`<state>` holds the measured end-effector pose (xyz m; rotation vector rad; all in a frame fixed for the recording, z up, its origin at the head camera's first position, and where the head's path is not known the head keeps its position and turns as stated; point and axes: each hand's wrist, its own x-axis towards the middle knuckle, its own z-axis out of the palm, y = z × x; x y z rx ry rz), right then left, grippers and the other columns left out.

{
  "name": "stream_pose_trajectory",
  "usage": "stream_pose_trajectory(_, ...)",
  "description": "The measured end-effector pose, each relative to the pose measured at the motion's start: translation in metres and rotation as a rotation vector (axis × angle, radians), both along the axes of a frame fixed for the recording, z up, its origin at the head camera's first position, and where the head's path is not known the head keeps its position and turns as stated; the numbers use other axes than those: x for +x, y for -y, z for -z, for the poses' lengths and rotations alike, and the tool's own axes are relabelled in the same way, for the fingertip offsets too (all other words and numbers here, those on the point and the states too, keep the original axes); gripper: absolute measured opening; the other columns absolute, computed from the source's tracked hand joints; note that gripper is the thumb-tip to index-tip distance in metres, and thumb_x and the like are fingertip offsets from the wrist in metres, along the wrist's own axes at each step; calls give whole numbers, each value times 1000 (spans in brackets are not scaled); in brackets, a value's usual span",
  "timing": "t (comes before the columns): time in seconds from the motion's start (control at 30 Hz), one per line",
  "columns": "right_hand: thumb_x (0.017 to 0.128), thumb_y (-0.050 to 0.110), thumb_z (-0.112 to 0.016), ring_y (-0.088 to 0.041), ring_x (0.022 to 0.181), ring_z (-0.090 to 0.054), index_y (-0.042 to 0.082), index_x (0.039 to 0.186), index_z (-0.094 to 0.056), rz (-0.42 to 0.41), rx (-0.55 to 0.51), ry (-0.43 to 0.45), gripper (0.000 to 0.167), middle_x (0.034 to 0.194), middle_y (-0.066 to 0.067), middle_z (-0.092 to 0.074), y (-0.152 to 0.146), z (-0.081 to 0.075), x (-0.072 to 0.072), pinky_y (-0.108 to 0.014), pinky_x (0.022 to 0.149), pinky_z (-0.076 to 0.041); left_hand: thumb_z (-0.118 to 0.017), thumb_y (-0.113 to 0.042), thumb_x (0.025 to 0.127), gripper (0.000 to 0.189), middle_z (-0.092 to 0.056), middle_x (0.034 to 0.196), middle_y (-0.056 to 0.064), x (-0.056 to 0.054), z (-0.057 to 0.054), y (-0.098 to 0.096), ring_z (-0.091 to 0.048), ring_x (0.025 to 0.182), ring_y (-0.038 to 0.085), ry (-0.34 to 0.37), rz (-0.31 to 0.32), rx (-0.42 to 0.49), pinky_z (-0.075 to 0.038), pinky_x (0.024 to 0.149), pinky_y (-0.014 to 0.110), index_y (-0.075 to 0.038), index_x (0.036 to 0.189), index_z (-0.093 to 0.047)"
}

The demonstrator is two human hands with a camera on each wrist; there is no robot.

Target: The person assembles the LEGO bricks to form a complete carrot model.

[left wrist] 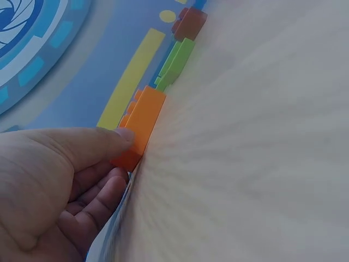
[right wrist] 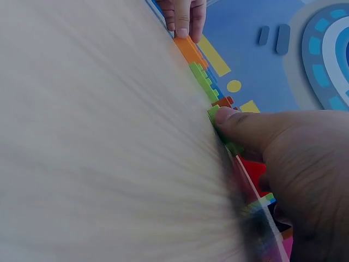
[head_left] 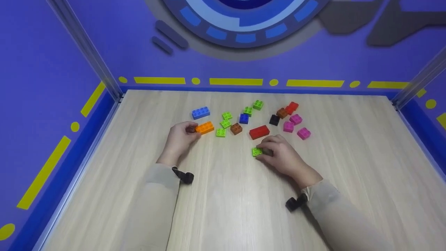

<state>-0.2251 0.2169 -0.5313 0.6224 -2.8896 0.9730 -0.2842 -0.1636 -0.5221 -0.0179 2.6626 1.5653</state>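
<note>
An orange toy brick [head_left: 205,128], two studs wide and longer than it is broad, lies on the table. My left hand [head_left: 181,140] grips its left end, the thumb along the near side in the left wrist view. Further right and nearer to me, my right hand [head_left: 283,156] pinches a small lime-green brick [head_left: 256,152] between thumb and fingers, at the tabletop. Just behind that hand lies a long red brick [head_left: 259,132]. Between the hands sit a brown brick [head_left: 236,128] and several lime-green bricks [head_left: 221,132].
A light blue brick [head_left: 200,112] lies behind the orange one. Towards the back are a dark blue brick [head_left: 244,119], a black brick [head_left: 274,120], another brown brick [head_left: 282,113], red pieces [head_left: 292,107] and pink bricks [head_left: 304,133]. Purple-blue walls [head_left: 223,66] enclose the wooden table [head_left: 216,209].
</note>
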Motion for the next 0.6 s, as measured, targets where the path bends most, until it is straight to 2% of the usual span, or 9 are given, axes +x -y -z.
stream_pose_trajectory(0.13, 98, 25, -91, -24, 125, -64, 18, 129, -87, -11, -9, 26, 32, 132, -3, -77, 1, 2, 1, -47, 109, -62, -82, -6, 102, 39, -78, 133, 15, 3, 3, 2, -73, 124, 30, -13, -14, -21, -62, 114, 44, -4, 141, -76)
stream_pose_trajectory(0.3, 99, 22, -89, -25, 124, -65, 18, 130, -86, 7, -26, 48, 32, 134, -5, -79, 1, 5, 4, -49, 108, -62, -84, -8, 100, 39, -79, 134, 17, 5, 5, 3, -75, 123, 30, -51, -11, 18, -63, 112, 43, -4, 139, -77)
stream_pose_trajectory(0.43, 99, 25, -90, -25, 124, -67, 19, 131, -85, 25, -47, 66, 33, 132, -3, -81, 1, 3, 3, -49, 108, -61, -86, -8, 99, 41, -79, 134, 16, 5, 2, 3, -76, 123, 30, -77, -16, 44, -63, 113, 42, -5, 138, -78)
stream_pose_trajectory(0.6, 97, 27, -92, -23, 124, -68, 21, 130, -85, 39, -74, 80, 34, 128, 0, -81, -1, 1, 0, -48, 111, -61, -87, -6, 97, 40, -79, 133, 16, 3, -6, -2, -77, 121, 30, -132, 32, 73, -64, 112, 41, -5, 137, -79)
